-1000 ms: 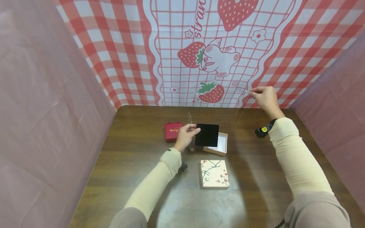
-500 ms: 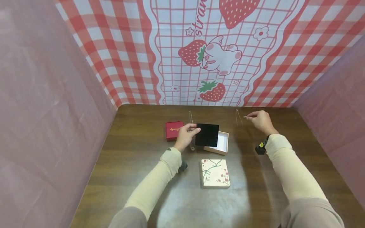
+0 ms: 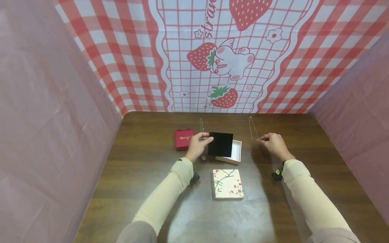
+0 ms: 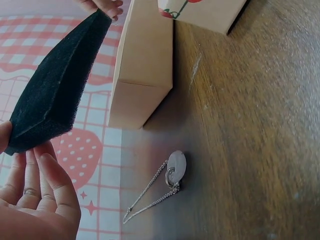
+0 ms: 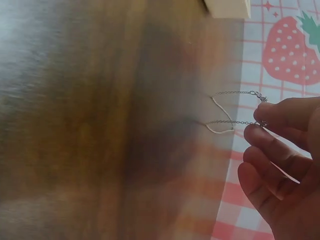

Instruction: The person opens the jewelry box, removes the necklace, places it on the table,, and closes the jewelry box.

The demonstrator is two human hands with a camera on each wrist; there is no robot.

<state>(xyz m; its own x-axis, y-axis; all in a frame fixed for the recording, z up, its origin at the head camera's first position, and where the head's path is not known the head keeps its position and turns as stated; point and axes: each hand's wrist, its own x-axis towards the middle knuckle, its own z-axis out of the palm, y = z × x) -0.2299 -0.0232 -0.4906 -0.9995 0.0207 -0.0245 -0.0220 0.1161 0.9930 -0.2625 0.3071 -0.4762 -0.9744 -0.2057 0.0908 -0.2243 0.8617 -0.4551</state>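
Observation:
My left hand (image 3: 197,147) pinches one edge of a square black foam pad (image 3: 220,144) between thumb and fingers. The pad is above a small open box (image 3: 230,160) with a white inside, covering part of it. To the right, my right hand (image 3: 275,145) pinches a thin chain (image 5: 232,92) at its clasp end, close over the table. In the right wrist view, pale curved pieces of the chain spread away from the fingertips (image 5: 256,134). Beside the box, a necklace with a round white pendant (image 4: 177,166) lies on the table, partly hidden under my left hand in the head view.
A red box (image 3: 183,139) with gold lettering sits left of my left hand. A cream box lid with a floral print (image 3: 228,184) is in front of the open box. Behind the wooden table (image 3: 143,175) hangs a strawberry-patterned cloth (image 3: 225,60).
My right hand has come down from high at the back right to near the table, and the chain it pinches now lies along the tabletop. My left hand keeps the foam pad still.

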